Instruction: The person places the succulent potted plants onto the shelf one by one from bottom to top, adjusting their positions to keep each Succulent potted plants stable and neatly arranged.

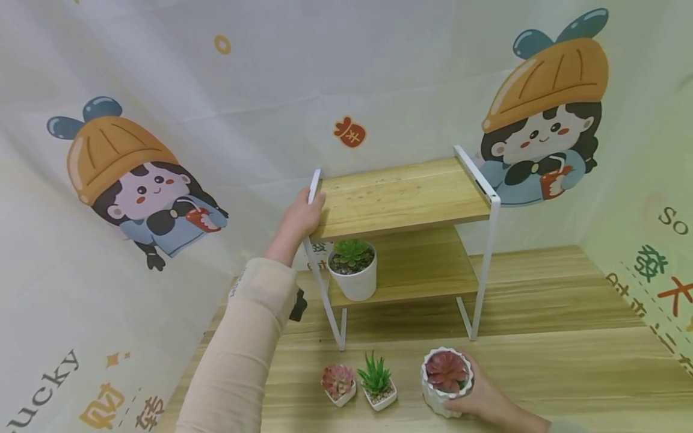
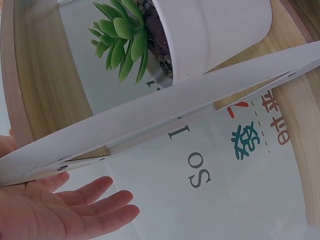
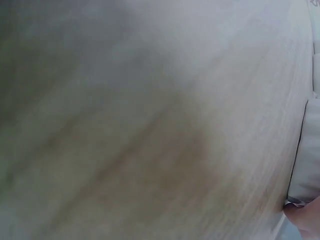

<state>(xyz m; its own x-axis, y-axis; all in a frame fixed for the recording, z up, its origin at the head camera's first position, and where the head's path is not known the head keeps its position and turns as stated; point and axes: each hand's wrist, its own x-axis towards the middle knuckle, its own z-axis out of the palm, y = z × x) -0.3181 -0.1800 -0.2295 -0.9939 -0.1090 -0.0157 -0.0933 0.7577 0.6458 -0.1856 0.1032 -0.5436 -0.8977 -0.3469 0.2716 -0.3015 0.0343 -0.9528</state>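
My left hand (image 1: 303, 213) grips the upper left edge of a small two-tier wooden shelf (image 1: 400, 195) with a white metal frame. In the left wrist view its thumb and fingers lie on opposite sides of the frame (image 2: 150, 115), several fingers stretched out. A white round pot with a green succulent (image 1: 354, 279) stands on the lower tier at the left. My right hand (image 1: 484, 391) holds a white scalloped pot with a dark red succulent (image 1: 446, 382) in front of the shelf. The right wrist view is blurred and does not show this pot clearly.
A small white pot with a pink succulent (image 1: 339, 385) and another with a spiky green plant (image 1: 377, 385) stand on the wooden table (image 1: 541, 313), left of the right hand. Printed cloth (image 1: 260, 90) surrounds the table at the back and sides.
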